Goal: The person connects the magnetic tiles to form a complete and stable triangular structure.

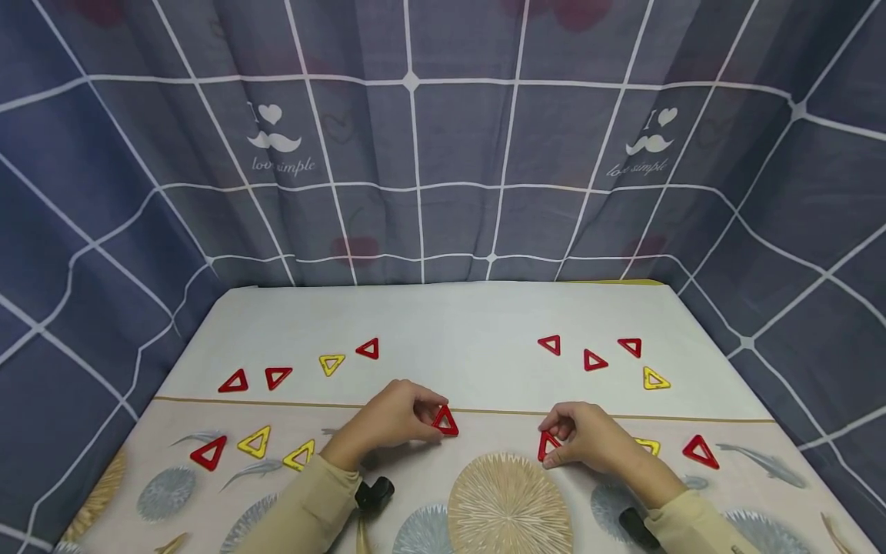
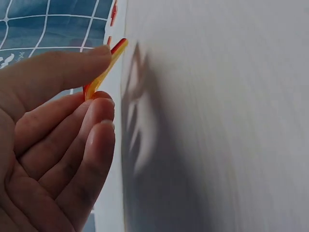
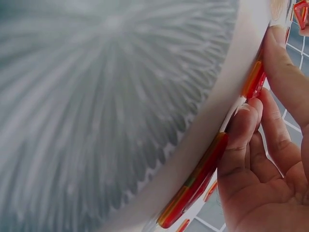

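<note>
Just above the brown line across the table, my left hand (image 1: 396,419) pinches a red triangle frame (image 1: 451,420) between thumb and fingers. The left wrist view shows this piece tilted on edge, its other face yellow, close over its shadow. To the right, my right hand (image 1: 588,440) holds another red triangle frame (image 1: 542,446) by thumb and fingertips, low at the tabletop. A yellow triangle frame (image 1: 648,445) lies partly hidden behind the right hand. In the right wrist view a red-and-yellow triangle (image 3: 195,181) lies beside the fingers.
Several red and yellow triangles lie spread at left, such as a yellow one (image 1: 298,455) near the left sleeve. Others lie at right, including a red one (image 1: 701,452). A patterned cloth (image 1: 388,523) covers the near table; a grid curtain (image 1: 457,154) stands behind.
</note>
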The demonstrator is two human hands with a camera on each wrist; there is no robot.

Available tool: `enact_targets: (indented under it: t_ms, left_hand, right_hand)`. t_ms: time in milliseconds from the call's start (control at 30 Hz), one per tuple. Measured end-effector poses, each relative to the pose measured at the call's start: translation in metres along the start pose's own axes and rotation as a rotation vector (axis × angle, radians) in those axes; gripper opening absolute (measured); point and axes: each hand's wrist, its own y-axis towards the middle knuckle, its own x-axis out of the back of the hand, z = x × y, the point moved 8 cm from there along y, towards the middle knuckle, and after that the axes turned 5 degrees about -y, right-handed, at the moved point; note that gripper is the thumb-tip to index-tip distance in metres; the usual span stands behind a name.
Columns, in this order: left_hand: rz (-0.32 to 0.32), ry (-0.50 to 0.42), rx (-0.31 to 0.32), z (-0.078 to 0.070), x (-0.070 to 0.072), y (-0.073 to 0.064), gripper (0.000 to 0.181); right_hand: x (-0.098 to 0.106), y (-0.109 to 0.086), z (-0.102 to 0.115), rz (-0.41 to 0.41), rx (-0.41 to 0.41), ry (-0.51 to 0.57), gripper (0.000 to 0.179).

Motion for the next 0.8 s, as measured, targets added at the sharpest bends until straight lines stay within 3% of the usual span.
enact_targets:
  t_ms: [300,533,800]
  left_hand:
    - [-0.026,0.072,-0.059,0.000,-0.009,0.016,0.042]
    - [-0.055,0.102,-0.088,0.005,-0.011,0.019,0.040]
    - [-0.055,0.089,-0.049,0.012,-0.014,0.020,0.041]
  right_hand:
    - [0.000,0.000,0.000,-0.007,0.000,0.000,0.047]
    - [-0.001,0.001,-0.001,0.000,-0.010,-0.003,0.047]
    - [0.000,0.000,0.000,-0.001,-0.010,0.000,0.047]
